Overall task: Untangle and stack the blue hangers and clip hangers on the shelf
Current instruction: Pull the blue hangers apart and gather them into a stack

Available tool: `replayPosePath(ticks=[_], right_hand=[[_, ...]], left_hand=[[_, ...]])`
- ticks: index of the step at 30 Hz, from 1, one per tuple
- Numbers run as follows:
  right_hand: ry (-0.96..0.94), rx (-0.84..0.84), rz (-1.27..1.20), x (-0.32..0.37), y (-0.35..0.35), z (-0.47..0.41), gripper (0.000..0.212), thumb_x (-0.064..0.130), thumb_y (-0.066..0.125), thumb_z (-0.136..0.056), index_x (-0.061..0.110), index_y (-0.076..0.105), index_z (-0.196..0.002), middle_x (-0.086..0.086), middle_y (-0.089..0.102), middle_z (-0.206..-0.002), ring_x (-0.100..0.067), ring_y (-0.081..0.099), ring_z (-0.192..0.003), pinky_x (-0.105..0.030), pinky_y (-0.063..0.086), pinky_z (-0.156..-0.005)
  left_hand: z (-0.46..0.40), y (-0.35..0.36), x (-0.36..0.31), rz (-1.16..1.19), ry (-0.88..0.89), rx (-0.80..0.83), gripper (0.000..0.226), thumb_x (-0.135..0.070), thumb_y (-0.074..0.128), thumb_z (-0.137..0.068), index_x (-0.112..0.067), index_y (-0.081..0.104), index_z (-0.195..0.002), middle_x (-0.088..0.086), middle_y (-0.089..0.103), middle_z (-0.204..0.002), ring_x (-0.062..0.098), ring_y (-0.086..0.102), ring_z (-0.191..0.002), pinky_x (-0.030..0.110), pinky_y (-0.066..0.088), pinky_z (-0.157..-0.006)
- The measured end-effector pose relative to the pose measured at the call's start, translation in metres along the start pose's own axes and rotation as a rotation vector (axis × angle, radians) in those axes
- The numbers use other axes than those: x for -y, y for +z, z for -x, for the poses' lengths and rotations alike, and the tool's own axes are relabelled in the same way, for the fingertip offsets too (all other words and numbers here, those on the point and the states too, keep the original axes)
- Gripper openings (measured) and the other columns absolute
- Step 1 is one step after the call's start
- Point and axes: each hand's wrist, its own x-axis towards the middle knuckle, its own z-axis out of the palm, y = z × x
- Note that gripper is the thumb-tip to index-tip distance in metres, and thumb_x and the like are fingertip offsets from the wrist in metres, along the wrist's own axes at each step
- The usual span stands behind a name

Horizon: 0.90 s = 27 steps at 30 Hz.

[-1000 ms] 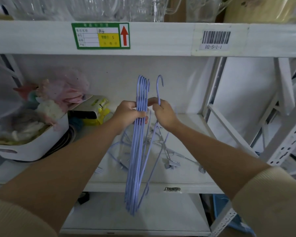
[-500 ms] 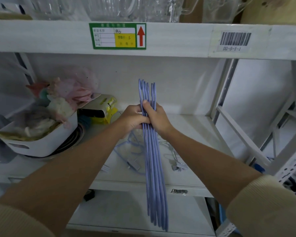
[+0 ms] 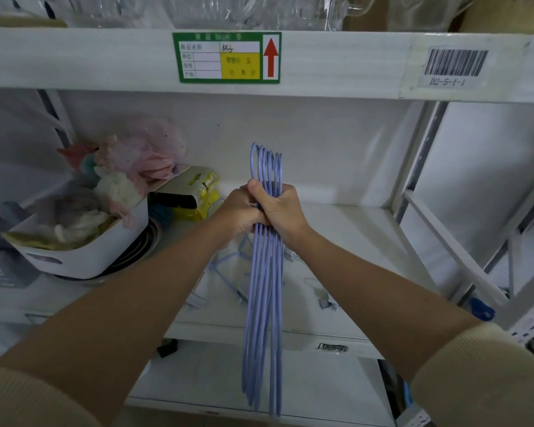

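Both hands clench one bundle of blue hangers [image 3: 264, 272], held upright in front of the shelf [image 3: 352, 229]: left hand [image 3: 239, 215] and right hand [image 3: 285, 212] wrap the necks, hooks lined up above. The step looks like squaring the stack; next it probably needs laying flat on the shelf. Clip hangers [image 3: 321, 298] lie loose on the shelf behind the bundle and forearms, partly hidden, their count unclear.
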Motion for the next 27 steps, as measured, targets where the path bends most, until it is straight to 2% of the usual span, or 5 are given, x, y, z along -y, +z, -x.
replayPosePath(ticks=[6, 9, 17, 21, 27], right_hand=[[0.001, 0.057, -0.054, 0.008, 0.006, -0.007, 0.028, 0.017, 0.061, -0.093, -0.009, 0.071, -0.092, -0.023, 0.072, -0.09, -0.021, 0.068, -0.075, -0.03, 0.058, -0.073], [0.013, 0.113, -0.085, 0.012, 0.015, -0.011, 0.026, 0.017, 0.056, -0.096, -0.001, 0.068, -0.081, -0.015, 0.07, -0.08, -0.014, 0.068, -0.065, -0.024, 0.058, -0.065], [-0.019, 0.212, -0.085, 0.008, 0.051, -0.013, 0.025, 0.013, 0.052, -0.097, 0.0, 0.068, -0.082, -0.015, 0.068, -0.077, -0.01, 0.066, -0.064, -0.03, 0.057, -0.072], [-0.02, 0.213, -0.102, 0.009, 0.06, -0.02, 0.026, 0.011, 0.053, -0.097, -0.009, 0.068, -0.089, -0.023, 0.067, -0.08, -0.038, 0.064, -0.071, -0.044, 0.057, -0.071], [-0.037, 0.273, -0.06, 0.009, 0.079, -0.017, 0.033, 0.016, 0.055, -0.096, 0.007, 0.065, -0.066, -0.01, 0.066, -0.068, -0.01, 0.062, -0.057, -0.024, 0.056, -0.067]], left_hand=[[0.001, -0.009, 0.004, 0.112, -0.025, 0.001, 0.026, 0.014, 0.06, -0.076, -0.009, 0.065, -0.087, 0.02, 0.069, -0.087, 0.035, 0.07, -0.086, 0.039, 0.06, -0.076], [0.005, -0.019, 0.009, 0.248, -0.088, 0.059, 0.025, 0.012, 0.059, -0.078, -0.003, 0.064, -0.097, 0.026, 0.067, -0.095, 0.04, 0.068, -0.092, 0.047, 0.057, -0.084], [0.021, -0.039, 0.024, 0.332, -0.158, 0.066, 0.019, 0.008, 0.048, -0.091, -0.005, 0.062, -0.092, 0.009, 0.07, -0.076, 0.016, 0.071, -0.07, 0.027, 0.06, -0.062], [0.028, -0.047, 0.024, 0.316, -0.12, -0.03, 0.022, 0.006, 0.048, -0.093, -0.003, 0.057, -0.075, -0.004, 0.06, -0.041, 0.005, 0.058, -0.039, 0.016, 0.049, -0.046], [0.029, -0.06, 0.035, 0.122, -0.067, -0.183, 0.022, 0.004, 0.056, -0.089, -0.008, 0.062, -0.072, -0.003, 0.063, -0.053, 0.007, 0.06, -0.05, 0.017, 0.049, -0.05]])
